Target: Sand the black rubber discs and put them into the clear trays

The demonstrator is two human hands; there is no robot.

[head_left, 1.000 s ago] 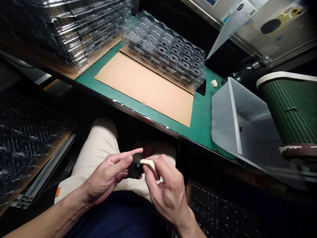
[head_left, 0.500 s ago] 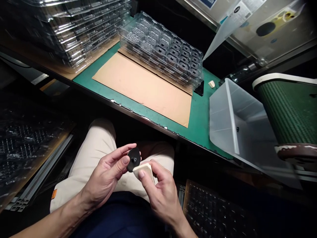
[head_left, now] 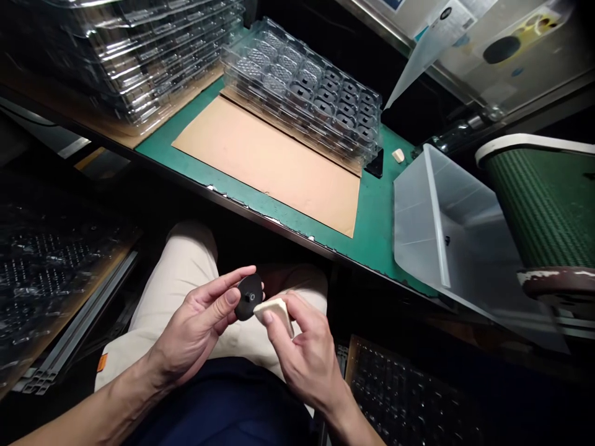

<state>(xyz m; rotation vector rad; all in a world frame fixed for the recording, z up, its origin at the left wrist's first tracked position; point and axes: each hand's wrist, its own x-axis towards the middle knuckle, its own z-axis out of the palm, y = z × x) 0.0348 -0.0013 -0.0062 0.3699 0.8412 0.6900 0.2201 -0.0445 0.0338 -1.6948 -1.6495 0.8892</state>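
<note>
Over my lap, my left hand [head_left: 204, 319] grips a round black disc [head_left: 250, 296] by its edge, thumb on the near face. A small knob and a pale ring mark show on that face. Beside it, my right hand [head_left: 302, 341] pinches a cream-coloured block [head_left: 277, 313], sponge-like or eraser-like, between thumb and fingers. One corner of the block lies at the disc's lower right edge; whether they touch I cannot tell. Beyond my knees, a flat piece of cardboard [head_left: 269, 161] lies on the green table [head_left: 379, 238].
A clear compartment tray [head_left: 302, 87], partly filled with black parts, sits at the back. Stacked clear trays [head_left: 153, 62] rise at the left. On the right stand a translucent bin [head_left: 413, 217] and a green conveyor belt [head_left: 548, 198]. A small cream piece [head_left: 398, 155] lies near the bin.
The disc has turned so that more of its face points toward me. My right hand and the cream block have shifted slightly up and right.
</note>
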